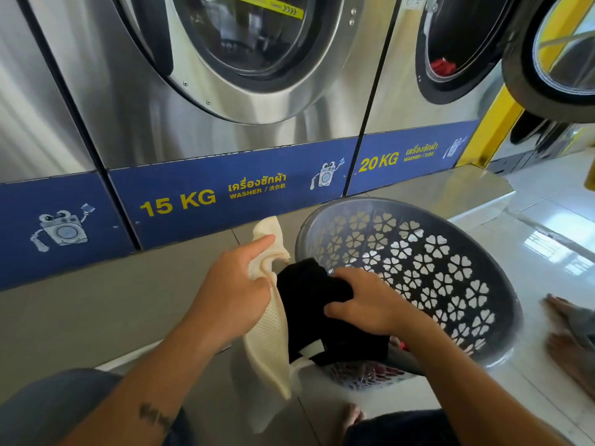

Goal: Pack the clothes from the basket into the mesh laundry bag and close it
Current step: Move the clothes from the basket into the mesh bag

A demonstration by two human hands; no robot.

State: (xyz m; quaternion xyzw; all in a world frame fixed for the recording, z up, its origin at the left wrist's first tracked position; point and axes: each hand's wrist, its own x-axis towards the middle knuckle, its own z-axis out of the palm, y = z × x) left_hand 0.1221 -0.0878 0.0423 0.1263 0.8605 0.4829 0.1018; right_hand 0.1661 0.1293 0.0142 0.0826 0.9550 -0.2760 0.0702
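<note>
A cream mesh laundry bag hangs in front of me, and my left hand grips its upper edge with the index finger stretched along the mesh. My right hand holds a black garment at the bag's mouth, just beside the left hand. The garment's lower part drapes over the near rim of a grey plastic basket with flower-shaped holes, tilted on the floor to the right. Something red shows low inside the basket behind my right forearm.
Steel washing machines with blue bands marked 15 KG and 20 KG stand close ahead on a grey step. An open washer door juts out at top right. Another person's bare feet are on the white tiles at right. My knees are below.
</note>
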